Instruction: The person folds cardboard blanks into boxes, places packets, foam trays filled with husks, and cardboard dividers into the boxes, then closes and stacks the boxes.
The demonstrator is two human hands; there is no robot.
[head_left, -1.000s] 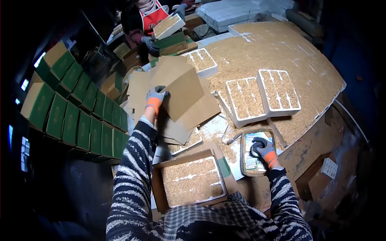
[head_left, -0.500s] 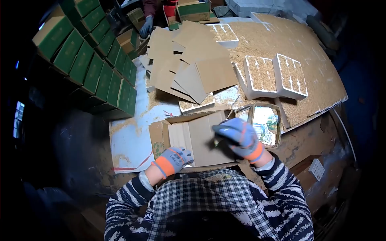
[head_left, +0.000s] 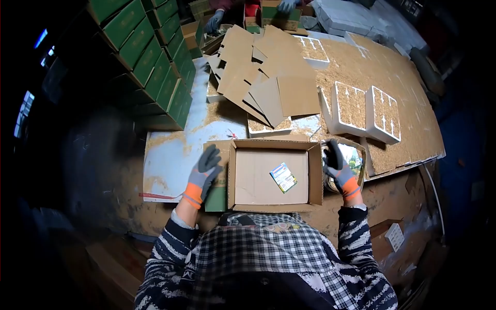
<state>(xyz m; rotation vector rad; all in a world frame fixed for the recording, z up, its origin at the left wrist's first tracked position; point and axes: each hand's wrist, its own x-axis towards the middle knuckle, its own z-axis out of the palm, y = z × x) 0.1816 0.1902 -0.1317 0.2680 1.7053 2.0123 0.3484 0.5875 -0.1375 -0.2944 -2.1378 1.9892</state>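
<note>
An open cardboard box sits at the table edge in front of me, its walls standing up. On its bare bottom lies a small printed card or packet, blue, white and yellow. My left hand, in a grey and orange glove, is at the box's left side by a green-printed flap, its fingers apart. At the right side, my right hand has its fingers stretched out between the box and a smaller carton of similar printed packets. Neither hand visibly holds anything.
Flat cardboard sheets lie piled beyond the box. White trays filled with brown granules stand at the right on the granule-strewn table. Green boxes are stacked at the left. Across the table show another person's gloved hands.
The printed packet now lies in the box, whose bottom is fully in view. My left hand has moved off the front wall to the left side; my right hand has moved from above the box to its right.
</note>
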